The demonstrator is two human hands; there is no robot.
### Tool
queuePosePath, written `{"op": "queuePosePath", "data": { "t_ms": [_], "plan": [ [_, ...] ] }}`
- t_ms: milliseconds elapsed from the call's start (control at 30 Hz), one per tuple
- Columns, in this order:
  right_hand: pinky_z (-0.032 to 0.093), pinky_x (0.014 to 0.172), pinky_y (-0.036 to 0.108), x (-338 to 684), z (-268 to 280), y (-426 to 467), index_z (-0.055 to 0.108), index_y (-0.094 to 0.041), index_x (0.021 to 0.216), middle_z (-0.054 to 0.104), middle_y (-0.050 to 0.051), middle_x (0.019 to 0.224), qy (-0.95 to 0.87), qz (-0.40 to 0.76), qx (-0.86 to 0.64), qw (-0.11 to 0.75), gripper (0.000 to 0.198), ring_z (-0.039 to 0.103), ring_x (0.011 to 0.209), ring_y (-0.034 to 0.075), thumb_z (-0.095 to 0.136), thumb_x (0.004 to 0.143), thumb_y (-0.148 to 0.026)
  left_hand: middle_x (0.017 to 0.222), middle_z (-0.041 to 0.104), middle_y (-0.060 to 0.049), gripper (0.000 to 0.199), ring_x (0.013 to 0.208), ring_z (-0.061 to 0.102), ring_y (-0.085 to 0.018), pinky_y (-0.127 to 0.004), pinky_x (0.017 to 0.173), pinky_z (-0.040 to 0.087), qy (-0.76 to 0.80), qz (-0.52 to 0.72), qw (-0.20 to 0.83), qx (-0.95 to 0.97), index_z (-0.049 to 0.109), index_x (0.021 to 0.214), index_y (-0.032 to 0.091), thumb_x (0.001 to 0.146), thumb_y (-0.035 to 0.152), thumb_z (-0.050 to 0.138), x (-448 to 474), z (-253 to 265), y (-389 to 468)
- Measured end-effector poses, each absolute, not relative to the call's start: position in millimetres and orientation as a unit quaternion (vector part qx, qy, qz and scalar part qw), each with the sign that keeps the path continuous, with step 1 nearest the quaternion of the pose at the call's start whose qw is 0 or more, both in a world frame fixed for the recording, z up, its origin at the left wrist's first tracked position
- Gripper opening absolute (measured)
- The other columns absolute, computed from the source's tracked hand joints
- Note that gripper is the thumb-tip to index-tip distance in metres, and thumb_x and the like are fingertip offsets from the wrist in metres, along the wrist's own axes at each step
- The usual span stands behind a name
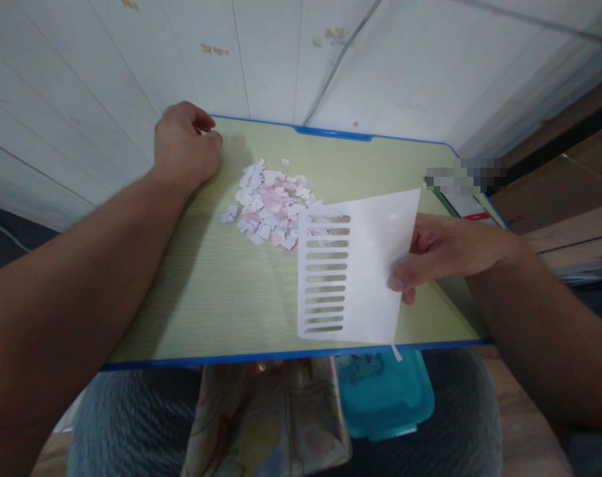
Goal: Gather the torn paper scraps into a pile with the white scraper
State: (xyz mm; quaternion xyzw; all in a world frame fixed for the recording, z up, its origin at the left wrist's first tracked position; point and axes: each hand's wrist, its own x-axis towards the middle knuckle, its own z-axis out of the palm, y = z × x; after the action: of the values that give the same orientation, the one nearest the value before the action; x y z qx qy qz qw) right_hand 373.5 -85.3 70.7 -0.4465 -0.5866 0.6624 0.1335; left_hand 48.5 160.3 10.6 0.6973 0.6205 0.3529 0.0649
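Observation:
Thumb and fingers of my right hand (443, 255) pinch the right edge of a thin white slotted sheet (370, 271). A column of long rounded slots runs down the sheet's left part. It is held above the table, and its upper left covers part of a pile of torn paper scraps (271, 205), white and pink. My left hand (184, 142) rests at the table's far left corner, left of the pile. Its fingers are curled into a loose fist with no object showing in them; the fingertips are partly hidden.
The small table (221, 298) has a pale wood-look top and blue edging, set against a white panelled wall (271, 59) with a hanging cable (341, 56). A flat dark-edged item (455, 199) lies at the right. Below the front edge are a turquoise container (390, 401) and patterned fabric (276, 417).

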Motion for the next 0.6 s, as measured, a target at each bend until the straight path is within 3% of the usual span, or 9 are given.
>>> {"op": "queuePosePath", "data": {
  "t_ms": [200,333,433,600],
  "plan": [
    [0.064,0.056,0.025,374.8,72.0,-85.6,0.083,-0.017,0.094,0.082,0.003,0.079,-0.601,0.649,-0.438,0.163,0.024,0.076,0.061,0.018,0.096,0.083,-0.033,0.126,0.082,0.002,0.015,0.112,0.068,-0.018,-0.034,0.116,0.055,0.612,0.362,0.08,0.699,0.07,0.104,0.029,0.093,0.021,0.064,47.1,11.3,160.0],
    [0.061,0.056,0.031,379.7,66.8,-80.7,0.082,-0.021,0.08,0.076,0.001,0.066,-0.635,0.531,-0.485,0.282,0.02,0.07,0.055,0.019,0.094,0.086,-0.036,0.126,0.08,-0.003,0.016,0.115,0.067,-0.021,-0.037,0.116,0.053,0.601,0.374,0.076,0.702,0.069,0.102,0.028,0.09,0.02,0.062,46.2,8.9,159.9],
    [0.062,0.063,0.037,384.9,59.9,-74.4,0.077,-0.025,0.065,0.075,0.003,0.068,-0.652,0.391,-0.517,0.393,0.028,0.071,0.063,0.023,0.092,0.086,-0.036,0.127,0.079,-0.006,0.019,0.118,0.067,-0.023,-0.039,0.115,0.053,0.596,0.379,0.076,0.704,0.07,0.105,0.026,0.09,0.017,0.063,46.2,3.9,162.9],
    [0.056,0.054,0.044,389.9,53.4,-65.1,0.082,-0.03,0.074,0.074,0.004,0.069,-0.533,0.372,-0.575,0.496,0.014,0.064,0.055,0.026,0.091,0.084,-0.029,0.127,0.077,-0.01,0.024,0.126,0.068,-0.029,-0.046,0.117,0.054,0.582,0.405,0.087,0.7,0.07,0.107,0.025,0.088,0.011,0.067,47.2,-4.9,168.9]
  ]
}}
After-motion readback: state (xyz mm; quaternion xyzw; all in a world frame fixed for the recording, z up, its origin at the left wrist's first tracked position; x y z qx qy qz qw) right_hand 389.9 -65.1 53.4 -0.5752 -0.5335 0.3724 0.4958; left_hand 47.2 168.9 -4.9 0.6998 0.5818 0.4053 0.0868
